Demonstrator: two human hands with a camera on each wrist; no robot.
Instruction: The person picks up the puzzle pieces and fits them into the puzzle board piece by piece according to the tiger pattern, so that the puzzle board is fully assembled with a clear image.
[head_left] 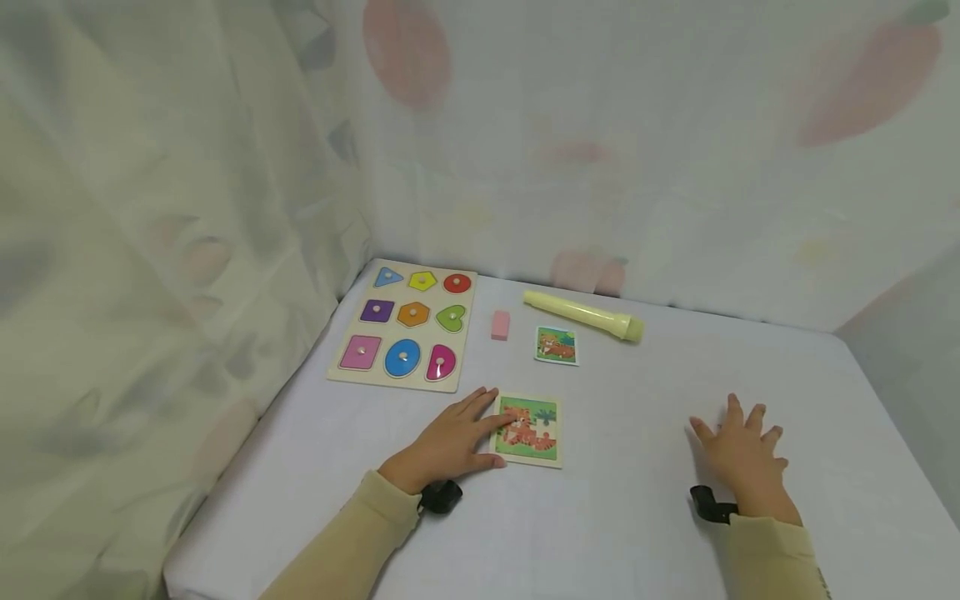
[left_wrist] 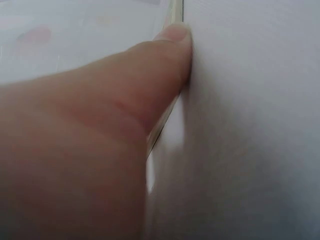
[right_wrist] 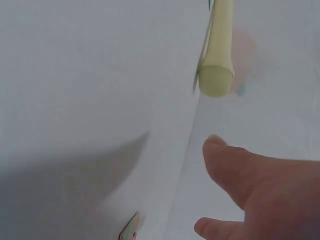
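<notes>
A small tiger jigsaw puzzle [head_left: 536,454] in a pale square frame lies flat on the table, with a white patch at the right of its picture. My left hand [head_left: 450,442] rests at its left side, index finger laid over the tiger picture. The left thumb [left_wrist: 172,60] lies against the edge of the board in the left wrist view. Off to the right, my right hand [head_left: 744,458] has its fingers spread and holds nothing. In the right wrist view, the right thumb [right_wrist: 235,167] points towards the yellow stick-like tube [right_wrist: 220,45].
A wooden shape board [head_left: 468,333] with several coloured knobbed pieces lies at the back left. Beside it are a pink block [head_left: 500,325], a small tiger picture card [head_left: 557,346] and the pale yellow tube [head_left: 577,312]. Printed curtains [head_left: 480,167] border the white table [head_left: 622,500].
</notes>
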